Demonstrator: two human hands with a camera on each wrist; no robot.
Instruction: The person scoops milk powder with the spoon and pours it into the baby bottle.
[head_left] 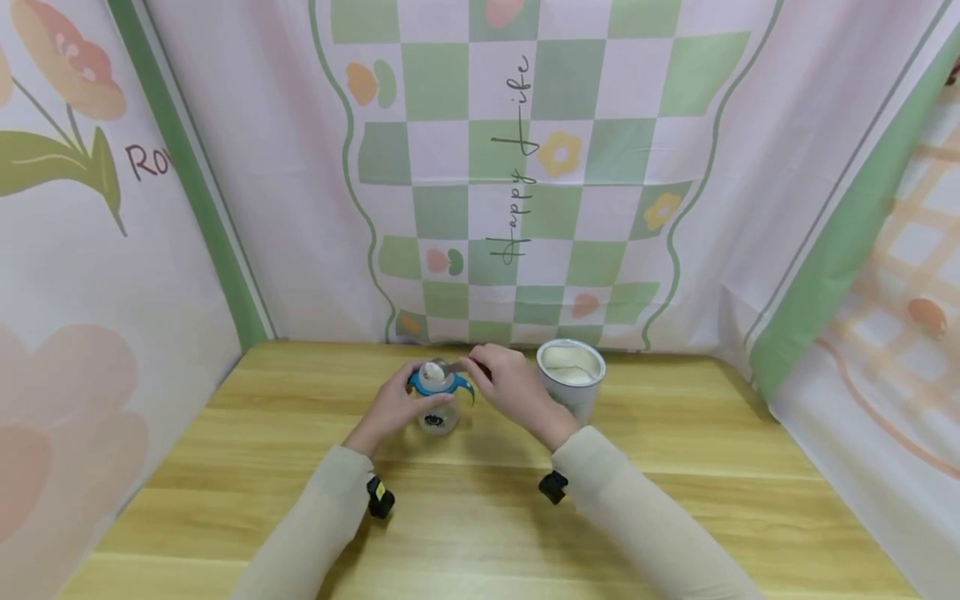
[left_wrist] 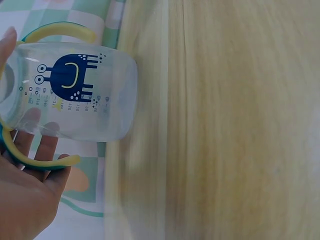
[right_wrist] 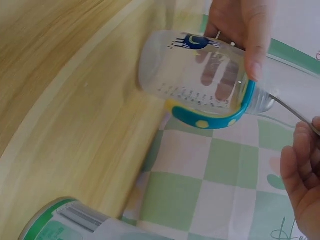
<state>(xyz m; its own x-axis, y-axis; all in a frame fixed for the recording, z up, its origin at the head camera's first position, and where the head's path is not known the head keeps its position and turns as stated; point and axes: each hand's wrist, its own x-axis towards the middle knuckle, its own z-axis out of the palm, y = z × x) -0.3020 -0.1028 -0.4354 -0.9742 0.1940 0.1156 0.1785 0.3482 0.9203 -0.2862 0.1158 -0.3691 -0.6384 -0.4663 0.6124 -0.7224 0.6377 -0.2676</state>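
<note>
A clear baby bottle (head_left: pixel 437 419) with blue-and-yellow handles stands upright on the table, its top uncovered. Around its upper part, my left hand (head_left: pixel 392 410) holds it, thumb on the near side and fingers behind, as the left wrist view of the bottle (left_wrist: pixel 112 117) also shows. My right hand (head_left: pixel 517 390) pinches a metal spoon (right_wrist: pixel 295 112) by its handle. The spoon's bowl is at the bottle's mouth, with something white (head_left: pixel 432 372) there. Whether any has dropped inside I cannot tell. Beside the right hand stands an open tin (head_left: pixel 581 402) holding pale powder.
The wooden table (head_left: pixel 465 533) ends at a curtain (head_left: pixel 300 208) with green and white checks behind the bottle. More patterned cloth hangs on both sides. The tin (right_wrist: pixel 65 225) also shows low in the right wrist view. Small black devices sit on both wrists.
</note>
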